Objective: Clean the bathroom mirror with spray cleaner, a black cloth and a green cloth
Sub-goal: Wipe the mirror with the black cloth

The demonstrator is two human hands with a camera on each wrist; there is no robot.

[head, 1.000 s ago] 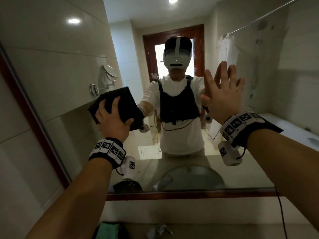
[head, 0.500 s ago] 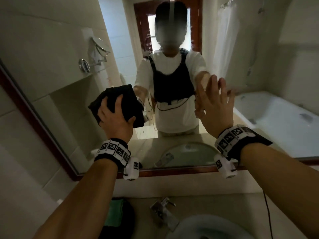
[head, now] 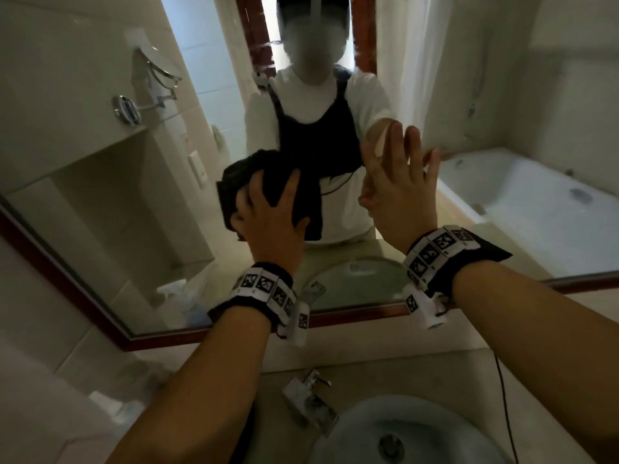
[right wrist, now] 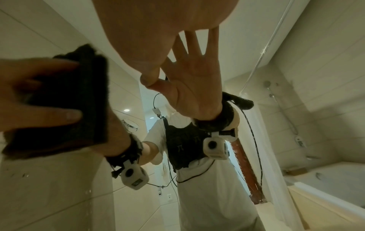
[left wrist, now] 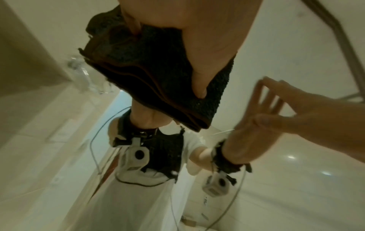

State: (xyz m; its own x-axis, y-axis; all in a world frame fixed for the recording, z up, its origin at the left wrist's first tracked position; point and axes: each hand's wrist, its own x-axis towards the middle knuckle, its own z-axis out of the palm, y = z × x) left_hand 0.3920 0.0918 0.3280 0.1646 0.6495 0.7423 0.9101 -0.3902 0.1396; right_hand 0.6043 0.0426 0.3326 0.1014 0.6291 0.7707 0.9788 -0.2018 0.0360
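My left hand (head: 268, 205) presses a folded black cloth (head: 241, 182) flat against the bathroom mirror (head: 117, 202), fingers spread over it. The left wrist view shows the cloth (left wrist: 158, 75) as several folded layers under my fingers (left wrist: 199, 87). My right hand (head: 398, 185) lies on the glass just right of the cloth, fingers straight and slightly spread, holding nothing. The right wrist view shows my right palm mirrored in the glass and the black cloth (right wrist: 85, 101) at left. A blurred spray bottle (head: 110, 406) stands on the counter at lower left. My left forearm covers the spot where the green cloth lay.
The mirror's red-brown frame (head: 60, 279) runs along its left and bottom edges. Below it are a chrome faucet (head: 311, 406) and a white basin (head: 418, 437). A black cable (head: 502, 396) hangs from my right wrist over the counter. A bathtub shows in the reflection.
My left hand has slid the black cloth rightward and down over the glass, close to my right hand. The right hand has stayed flat on the mirror. The view has tilted down.
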